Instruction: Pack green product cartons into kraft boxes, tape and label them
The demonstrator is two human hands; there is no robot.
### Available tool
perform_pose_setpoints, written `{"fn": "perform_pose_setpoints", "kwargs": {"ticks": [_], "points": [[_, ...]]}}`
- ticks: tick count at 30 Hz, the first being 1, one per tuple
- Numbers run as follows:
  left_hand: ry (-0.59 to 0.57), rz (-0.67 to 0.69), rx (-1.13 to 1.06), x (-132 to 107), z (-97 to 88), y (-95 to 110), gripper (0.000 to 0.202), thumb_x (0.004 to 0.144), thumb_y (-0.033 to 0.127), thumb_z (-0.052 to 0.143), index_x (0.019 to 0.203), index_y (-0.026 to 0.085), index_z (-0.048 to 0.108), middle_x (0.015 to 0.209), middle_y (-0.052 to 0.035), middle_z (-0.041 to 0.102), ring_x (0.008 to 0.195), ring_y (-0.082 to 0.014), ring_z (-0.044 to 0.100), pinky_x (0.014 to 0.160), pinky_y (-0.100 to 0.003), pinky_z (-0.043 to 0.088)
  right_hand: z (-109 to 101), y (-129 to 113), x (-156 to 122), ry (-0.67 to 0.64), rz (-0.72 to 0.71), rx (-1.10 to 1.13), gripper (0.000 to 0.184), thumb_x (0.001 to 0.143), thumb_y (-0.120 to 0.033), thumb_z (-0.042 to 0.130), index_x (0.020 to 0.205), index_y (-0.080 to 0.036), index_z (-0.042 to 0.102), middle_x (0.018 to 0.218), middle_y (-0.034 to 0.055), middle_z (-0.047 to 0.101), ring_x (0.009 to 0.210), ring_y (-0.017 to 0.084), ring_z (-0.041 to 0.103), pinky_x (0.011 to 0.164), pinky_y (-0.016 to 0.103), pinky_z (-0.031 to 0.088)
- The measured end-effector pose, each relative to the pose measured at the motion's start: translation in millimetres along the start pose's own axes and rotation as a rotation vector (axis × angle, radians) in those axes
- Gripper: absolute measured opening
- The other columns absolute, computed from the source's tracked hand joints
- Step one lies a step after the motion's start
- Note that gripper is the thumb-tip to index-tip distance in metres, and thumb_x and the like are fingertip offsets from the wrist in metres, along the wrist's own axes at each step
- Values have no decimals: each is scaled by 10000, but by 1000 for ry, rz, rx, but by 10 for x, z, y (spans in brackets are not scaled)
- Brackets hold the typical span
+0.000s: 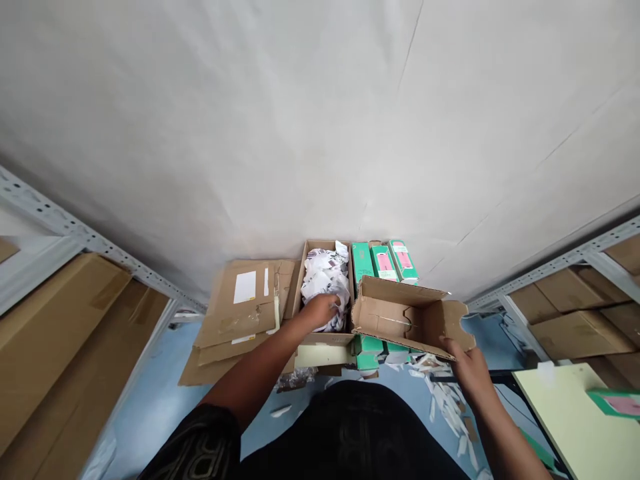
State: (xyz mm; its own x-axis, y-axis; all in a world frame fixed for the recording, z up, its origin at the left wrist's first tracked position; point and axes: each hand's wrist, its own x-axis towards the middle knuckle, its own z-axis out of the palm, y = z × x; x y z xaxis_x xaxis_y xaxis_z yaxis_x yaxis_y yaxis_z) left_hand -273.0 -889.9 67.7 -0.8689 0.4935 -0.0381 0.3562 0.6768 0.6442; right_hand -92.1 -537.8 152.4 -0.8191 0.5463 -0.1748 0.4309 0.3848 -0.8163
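Observation:
A cardboard box [305, 263] stands against the wall, filled with crumpled white printed sheets [323, 273] that look like paper or thin film. My left hand [323, 311] reaches into its near right part, fingers closed on some of the white material; the fingertips are partly hidden. An open, shallow cardboard carton [385, 317] tilts to the right of that box, its inside facing me and no contents visible in it. My right hand [463, 363] grips this carton by its lower right edge. Green boxes with pink panels [385, 262] stand behind the carton, and more green shows under it.
Flattened cardboard [225, 320] lies to the left. Metal shelving [100, 240] with large cartons [65, 320] rises at left, with more shelving at right. White scraps [447, 400] litter the blue floor [155, 387]. A pale yellow tabletop [565, 427] holds a green box [617, 403].

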Motion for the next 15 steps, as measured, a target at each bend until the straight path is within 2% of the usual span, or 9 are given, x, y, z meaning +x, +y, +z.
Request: {"fn": "perform_pose_setpoints", "kwargs": {"ticks": [2,4,6,8,11,15], "points": [[93,-17,-22,-80,-252,-19,262,852,226,580,1045,209,756,1106,-78,773,1043,-251,712,929,-334,527,4,-31,-23,29,-9,9,449,727,-551,654,876,-145,775,850,88,784,827,308,700,707,356,528],[237,-81,-150,-146,-537,16,256,858,282,583,1045,228,750,991,-32,774,898,-220,719,809,-299,544,14,-48,-32,43,-16,11,444,725,-553,655,872,-152,775,826,83,779,817,304,698,695,351,528],[296,-106,-260,-178,-795,95,292,859,366,594,1065,226,746,842,6,742,723,-189,680,672,-269,519,28,-62,-35,41,-22,-5,448,735,-557,645,872,-149,770,808,81,775,804,299,696,683,344,519],[307,-89,-308,-165,-964,181,328,851,406,593,1068,217,752,788,22,716,670,-172,647,627,-253,491,42,-76,-40,37,-24,-28,460,748,-562,637,879,-141,768,815,86,777,798,296,695,674,341,507],[246,-72,-276,-93,-994,242,322,820,401,613,1028,215,773,745,26,705,664,-170,635,635,-255,491,58,-89,-49,39,-34,-32,475,758,-564,631,908,-136,775,833,93,784,799,297,697,677,339,504],[207,-33,-288,-22,-779,197,304,821,445,643,966,215,780,834,-5,745,750,-186,671,712,-279,537,54,-72,-57,36,-53,-31,460,755,-561,624,896,-150,776,837,89,785,822,303,700,694,343,507]]}}
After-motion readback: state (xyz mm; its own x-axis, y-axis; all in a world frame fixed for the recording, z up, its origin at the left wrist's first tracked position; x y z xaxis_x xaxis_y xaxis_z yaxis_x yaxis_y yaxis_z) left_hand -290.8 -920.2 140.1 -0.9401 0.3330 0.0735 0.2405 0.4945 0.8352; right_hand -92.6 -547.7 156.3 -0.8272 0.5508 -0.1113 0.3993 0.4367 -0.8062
